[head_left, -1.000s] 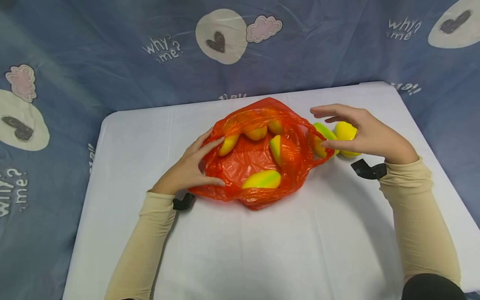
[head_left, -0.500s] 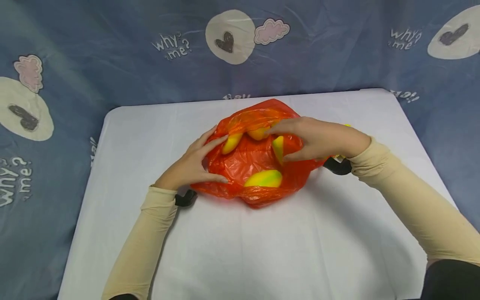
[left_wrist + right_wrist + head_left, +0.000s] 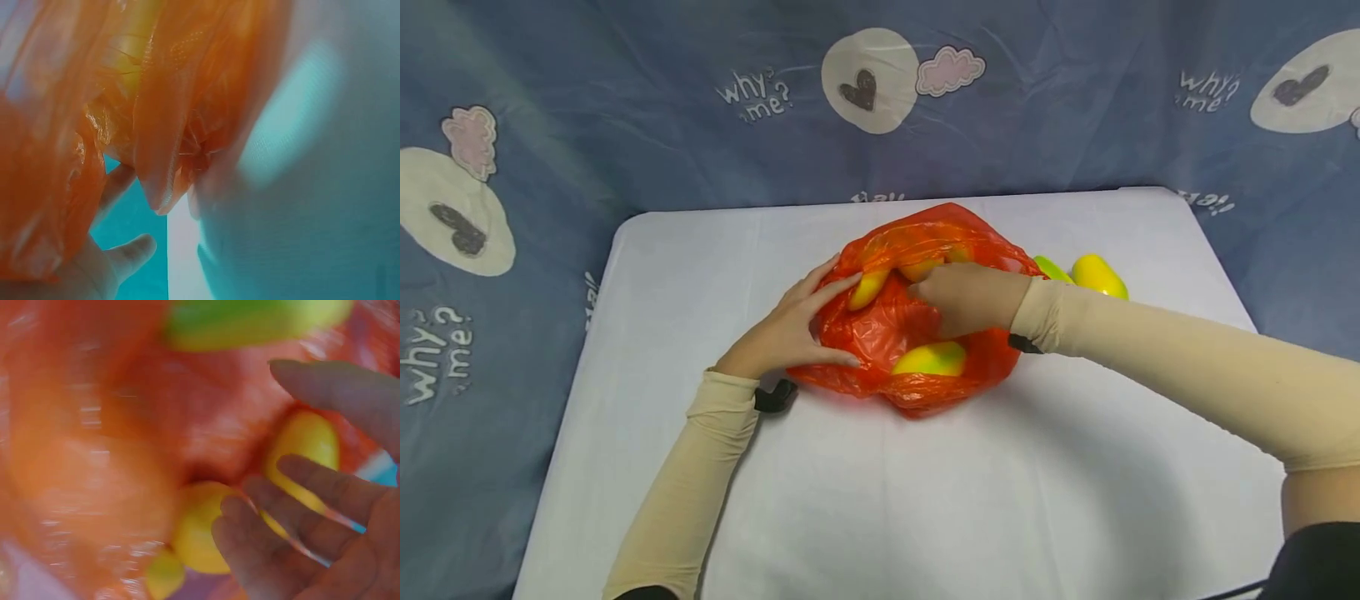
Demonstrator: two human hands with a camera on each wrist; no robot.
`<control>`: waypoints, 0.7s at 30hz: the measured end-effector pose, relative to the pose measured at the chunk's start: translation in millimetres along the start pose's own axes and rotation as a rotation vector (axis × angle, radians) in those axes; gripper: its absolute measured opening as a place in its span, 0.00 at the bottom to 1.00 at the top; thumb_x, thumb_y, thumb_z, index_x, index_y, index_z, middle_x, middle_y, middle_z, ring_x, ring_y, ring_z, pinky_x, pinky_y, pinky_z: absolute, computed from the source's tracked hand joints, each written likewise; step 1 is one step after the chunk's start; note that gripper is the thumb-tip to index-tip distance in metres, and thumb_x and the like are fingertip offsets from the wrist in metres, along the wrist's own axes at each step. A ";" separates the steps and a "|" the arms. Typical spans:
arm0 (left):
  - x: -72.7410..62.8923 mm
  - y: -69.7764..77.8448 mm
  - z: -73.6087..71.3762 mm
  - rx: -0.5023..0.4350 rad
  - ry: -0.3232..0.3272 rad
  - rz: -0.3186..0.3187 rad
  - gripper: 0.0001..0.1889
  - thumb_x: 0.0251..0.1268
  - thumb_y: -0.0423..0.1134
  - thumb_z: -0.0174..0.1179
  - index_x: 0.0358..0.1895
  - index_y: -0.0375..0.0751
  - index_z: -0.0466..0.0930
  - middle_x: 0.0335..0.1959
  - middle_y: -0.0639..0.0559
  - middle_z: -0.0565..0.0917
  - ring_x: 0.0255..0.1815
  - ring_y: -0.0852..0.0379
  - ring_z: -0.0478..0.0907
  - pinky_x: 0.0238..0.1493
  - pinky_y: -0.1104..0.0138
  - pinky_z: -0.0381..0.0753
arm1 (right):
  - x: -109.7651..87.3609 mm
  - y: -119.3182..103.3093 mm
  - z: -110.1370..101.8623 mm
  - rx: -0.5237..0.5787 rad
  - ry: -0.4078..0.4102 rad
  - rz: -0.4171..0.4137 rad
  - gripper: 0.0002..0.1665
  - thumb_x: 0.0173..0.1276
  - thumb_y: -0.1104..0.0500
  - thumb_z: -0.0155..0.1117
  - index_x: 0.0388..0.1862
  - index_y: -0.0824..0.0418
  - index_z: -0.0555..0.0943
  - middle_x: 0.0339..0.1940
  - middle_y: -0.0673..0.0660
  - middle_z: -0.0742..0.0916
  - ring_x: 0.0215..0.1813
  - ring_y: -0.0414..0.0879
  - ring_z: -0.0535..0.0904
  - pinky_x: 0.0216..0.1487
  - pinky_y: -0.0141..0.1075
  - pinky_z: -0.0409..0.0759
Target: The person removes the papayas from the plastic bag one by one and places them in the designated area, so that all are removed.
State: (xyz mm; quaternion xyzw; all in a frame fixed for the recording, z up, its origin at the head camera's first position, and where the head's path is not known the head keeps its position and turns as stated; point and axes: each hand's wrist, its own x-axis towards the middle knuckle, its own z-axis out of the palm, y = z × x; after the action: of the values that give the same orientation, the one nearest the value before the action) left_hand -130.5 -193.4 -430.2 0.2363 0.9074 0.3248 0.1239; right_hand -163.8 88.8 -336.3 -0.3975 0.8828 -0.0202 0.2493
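A red plastic bag (image 3: 917, 402) lies on the table with its mouth spread wide. My left hand (image 3: 782, 333) touches its left rim, thumb and fingers apart. My right hand (image 3: 973, 296) is inside the bag's mouth; in the right wrist view its fingers (image 3: 325, 481) are extended and hold nothing. Below it in the bag lies a yellow-green, mango-shaped fruit (image 3: 931, 358). A yellow fruit (image 3: 868, 290) and an orange-yellow fruit (image 3: 920, 269) sit along the far side. Close to my fingertips in the right wrist view are yellow fruits (image 3: 203, 528), blurred.
Just right of the bag, a yellow fruit (image 3: 1099, 275) and a green one (image 3: 1051, 268) lie on the white table (image 3: 962, 500), the green one partly hidden. A blue patterned curtain (image 3: 655, 150) hangs behind the table.
My right hand has moved left from above the fruits beside the bag into the bag's mouth. The left hand stays at the left rim.
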 end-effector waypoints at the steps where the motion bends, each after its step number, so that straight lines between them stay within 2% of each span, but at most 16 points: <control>1: -0.1 -0.6 0.1 0.002 0.001 0.000 0.60 0.40 0.72 0.78 0.80 0.78 0.53 0.86 0.66 0.38 0.86 0.41 0.46 0.75 0.33 0.63 | 1.2 -0.3 3.0 -0.035 0.005 0.005 0.19 0.66 0.59 0.73 0.55 0.60 0.84 0.40 0.56 0.88 0.44 0.52 0.82 0.54 0.44 0.85; 3: 0.0 -1.7 0.1 0.004 0.004 0.007 0.60 0.39 0.72 0.78 0.80 0.78 0.53 0.86 0.66 0.38 0.86 0.41 0.46 0.76 0.33 0.62 | 1.9 -0.7 6.4 -0.100 0.008 0.020 0.16 0.64 0.59 0.74 0.50 0.60 0.85 0.37 0.55 0.87 0.42 0.53 0.80 0.51 0.44 0.85; 8: 0.5 -2.8 1.6 0.013 0.009 0.024 0.60 0.39 0.73 0.77 0.81 0.78 0.53 0.86 0.66 0.38 0.86 0.39 0.46 0.77 0.33 0.60 | 3.3 -1.0 6.7 -0.231 -0.033 0.087 0.18 0.61 0.56 0.76 0.49 0.59 0.85 0.43 0.58 0.88 0.45 0.56 0.79 0.53 0.48 0.86; 10: 0.4 -2.3 2.0 0.010 0.009 0.024 0.61 0.39 0.74 0.77 0.81 0.78 0.53 0.86 0.66 0.38 0.86 0.39 0.46 0.77 0.32 0.60 | 3.6 -1.0 7.0 -0.268 -0.048 0.106 0.17 0.60 0.56 0.76 0.46 0.59 0.85 0.42 0.58 0.88 0.42 0.55 0.80 0.51 0.48 0.87; 15: -1.1 1.0 1.5 0.001 -0.002 0.010 0.60 0.39 0.75 0.76 0.81 0.78 0.53 0.86 0.67 0.38 0.86 0.38 0.46 0.75 0.32 0.62 | 3.2 1.1 9.3 -0.330 -0.084 0.170 0.15 0.56 0.56 0.77 0.40 0.59 0.85 0.34 0.56 0.87 0.35 0.51 0.80 0.46 0.46 0.90; 21: -3.0 1.4 -0.9 0.000 0.001 0.002 0.60 0.39 0.74 0.76 0.81 0.77 0.53 0.86 0.68 0.37 0.86 0.38 0.46 0.78 0.33 0.59 | 1.0 1.3 9.7 -0.369 -0.135 0.239 0.13 0.56 0.55 0.74 0.39 0.58 0.84 0.31 0.54 0.86 0.33 0.50 0.80 0.40 0.45 0.90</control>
State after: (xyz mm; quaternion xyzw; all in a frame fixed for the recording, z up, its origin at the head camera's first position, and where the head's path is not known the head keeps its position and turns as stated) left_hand -127.7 -194.4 -428.3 0.2372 0.9072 0.3249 0.1231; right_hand -160.8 90.6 -345.6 -0.3295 0.8937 0.1979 0.2314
